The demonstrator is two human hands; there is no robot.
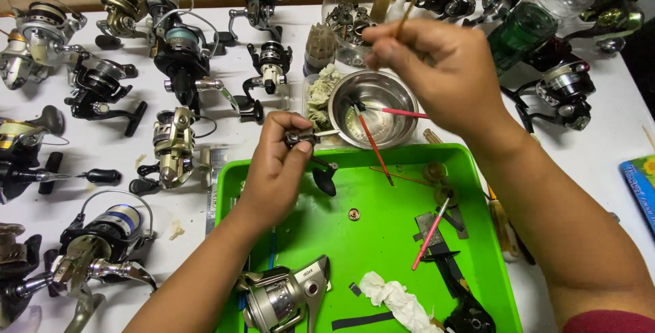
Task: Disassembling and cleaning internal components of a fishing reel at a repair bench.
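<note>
Reel servicing is the work in hand as I read it: my left hand [276,169], centre of the frame, pinches a small dark reel handle part [310,152] between thumb and fingers, its black knob hanging over the upper edge of the green tray [477,265]. My right hand [437,67], upper centre-right, is closed around a thin wooden stick [402,19], fingertips pressed together on it, poised above the steel bowl [372,108]. I judge this to be the cleaning or greasing step, with the stick as applicator.

The bowl sits just beyond the tray's top edge, between both hands, and two red-handled brushes [372,142] lean in it. The handle part lies just left of the bowl's rim, below and left of the right hand, near but not touching it.

The next move, in my judgement, calls for bringing stick tip and part together with a steady pinch on both, keeping clear of the brushes.

A silver spinning reel [280,299] rests at the tray's lower left, a crumpled white cloth [396,299] beside it. Many more reels crowd the white desk [600,155] along the left and top.
</note>
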